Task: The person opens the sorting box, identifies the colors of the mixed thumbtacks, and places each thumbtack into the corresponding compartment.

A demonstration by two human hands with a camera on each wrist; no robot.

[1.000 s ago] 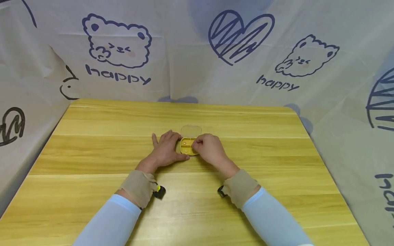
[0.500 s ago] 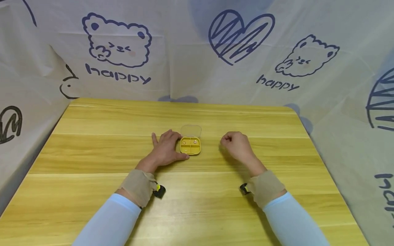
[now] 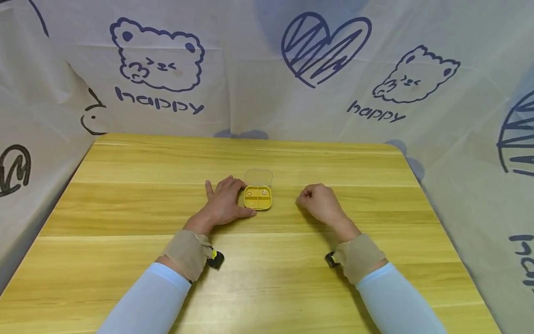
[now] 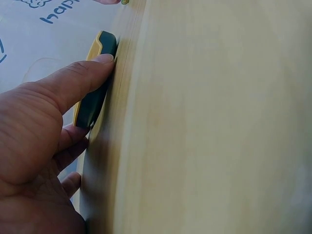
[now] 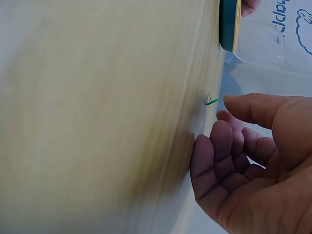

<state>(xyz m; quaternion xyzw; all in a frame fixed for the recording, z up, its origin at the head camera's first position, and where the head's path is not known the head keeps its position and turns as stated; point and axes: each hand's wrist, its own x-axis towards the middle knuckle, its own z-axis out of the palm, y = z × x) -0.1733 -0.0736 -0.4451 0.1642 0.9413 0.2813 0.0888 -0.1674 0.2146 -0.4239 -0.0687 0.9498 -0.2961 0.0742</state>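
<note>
Your left hand [image 3: 223, 202] grips the yellow box [image 3: 257, 198] from 9 o'clock, thumb along the near wall, a finger at the far corner. Count: one box, four compartments [image 3: 264, 204]; three small items [image 3: 264, 192] show inside, one each at 11, 1 and 7 o'clock, kind not discernible. Risk: uneven thumb pressure could tip the box and spill or mix them. One clear lid [image 3: 258, 177] stands open at 12 o'clock; a knock could drop it shut.

One green tack [image 5: 211, 102] is visible, lying on the bench [image 3: 375, 213] to the box's 3 o'clock side, apparently on edge with its pin exposed. Your right hand [image 3: 322, 204], also at 3 o'clock, has its fingers curled and appears to hold nothing; its thumb tip is just beside the tack. Risk: a poorly placed pinch could prick you or flick the tack away, the cause being its bare point and smallness.

Beyond, at 12 o'clock: white sheeting [image 3: 250, 93], two whole bear drawings [image 3: 162, 67].
</note>
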